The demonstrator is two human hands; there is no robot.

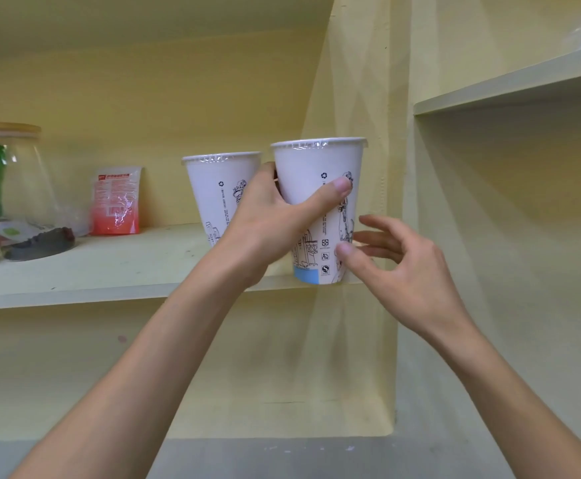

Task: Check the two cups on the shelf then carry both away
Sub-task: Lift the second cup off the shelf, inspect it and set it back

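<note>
**Right cup in hand, left cup waiting**

The left hand (268,223) wraps the right cup (320,209) around its middle, thumb across the near face, apparently lifting or tilting it at the shelf (109,271) edge for a look. The right hand (399,267) is loose and unclenched, its fingertips (346,248) brushing the cup's lower right side, probably to steady or turn it. The left cup (220,195) stands upright just behind, sealed with film like its twin. A jar (16,191) and red packet (116,202) sit well left, out of the way.
</note>
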